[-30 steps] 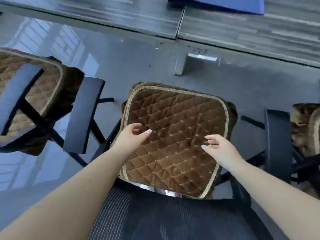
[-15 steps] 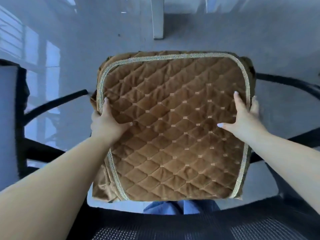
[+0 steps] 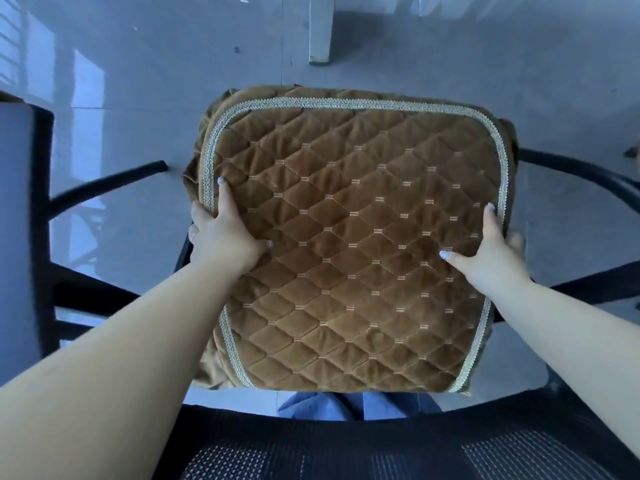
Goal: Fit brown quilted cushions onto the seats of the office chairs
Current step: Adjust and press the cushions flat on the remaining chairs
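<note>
Down on the chair seat lies the brown quilted cushion (image 3: 353, 237). Both hands grip its side edges — the left hand (image 3: 225, 237) with thumb and forefinger on top, other fingers wrapped under the braided trim; the right hand (image 3: 491, 251) likewise (its outer fingers blurred). Black mesh backrest (image 3: 346, 452) nearest.

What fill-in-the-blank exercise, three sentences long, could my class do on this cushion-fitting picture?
1. The quilted cushion is ____ in colour.
2. The left hand grips the cushion's ____ edge.
3. The stitching on the cushion forms a pattern of ____ shapes.

Missing words: brown; left; diamond
</note>
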Available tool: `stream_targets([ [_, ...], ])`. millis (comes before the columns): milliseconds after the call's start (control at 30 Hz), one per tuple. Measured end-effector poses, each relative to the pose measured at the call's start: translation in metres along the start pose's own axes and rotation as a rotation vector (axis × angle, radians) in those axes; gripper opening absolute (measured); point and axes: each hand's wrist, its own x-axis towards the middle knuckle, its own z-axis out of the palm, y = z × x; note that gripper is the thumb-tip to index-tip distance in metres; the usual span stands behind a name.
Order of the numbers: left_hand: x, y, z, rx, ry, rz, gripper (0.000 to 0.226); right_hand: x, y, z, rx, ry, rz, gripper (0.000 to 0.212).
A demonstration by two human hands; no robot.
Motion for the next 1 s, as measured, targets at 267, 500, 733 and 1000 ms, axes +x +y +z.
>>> stream_targets([
  [267,-0.035,0.01,-0.014,-0.053,-0.043,0.088,0.09,-0.038,-0.038,-0.004,0.066,-0.005,-0.201,0.075],
  [500,-0.123,0.021,-0.054,-0.531,-0.184,0.121,0.045,-0.129,-0.112,-0.032,0.354,-0.349,-0.48,0.035],
  [733,-0.233,-0.017,-0.136,-0.903,0.014,0.012,0.029,-0.253,-0.15,-0.096,0.435,-0.478,-0.704,0.027],
  [1000,-0.327,-0.116,-0.235,-1.081,0.241,-0.013,0.037,-0.394,-0.205,-0.094,0.404,-0.614,-0.804,0.025],
])
